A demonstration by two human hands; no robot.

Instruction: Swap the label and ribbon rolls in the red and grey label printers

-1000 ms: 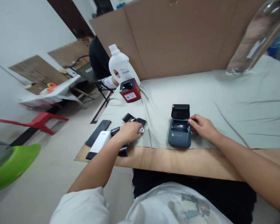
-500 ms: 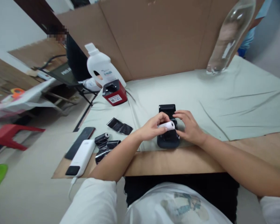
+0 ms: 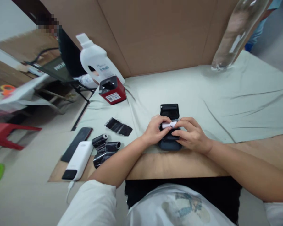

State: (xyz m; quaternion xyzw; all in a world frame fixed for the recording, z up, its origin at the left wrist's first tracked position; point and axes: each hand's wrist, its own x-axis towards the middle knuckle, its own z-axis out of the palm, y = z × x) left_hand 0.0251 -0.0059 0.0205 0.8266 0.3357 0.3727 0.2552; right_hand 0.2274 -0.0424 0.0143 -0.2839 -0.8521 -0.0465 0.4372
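Note:
A small roll of white paper [image 3: 166, 125] lies between my two hands, over the body of a small black printer [image 3: 170, 145]. The printer's lid [image 3: 169, 110] is tilted up at the back. My left hand [image 3: 156, 129] grips the roll from the left, thumb in front and fingers behind. From the right, my right hand [image 3: 191, 133] has its fingers closed at the roll's other end. The fingers hide part of the roll and the printer's inside, so I cannot tell how deep the roll sits.
Left of my arm lie black film strips [image 3: 119, 126], black film rolls [image 3: 106, 153], a white power bank [image 3: 77, 160] with a cable and a dark phone [image 3: 77, 144]. Behind stand a red-and-black device [image 3: 113, 91], a white jug [image 3: 101, 61] and a clear bottle [image 3: 234, 37] by a cardboard wall [image 3: 160, 34].
My right hand has closed from a spread pose onto the roll's right end. The roll has turned more level across the printer. The view has shifted slightly.

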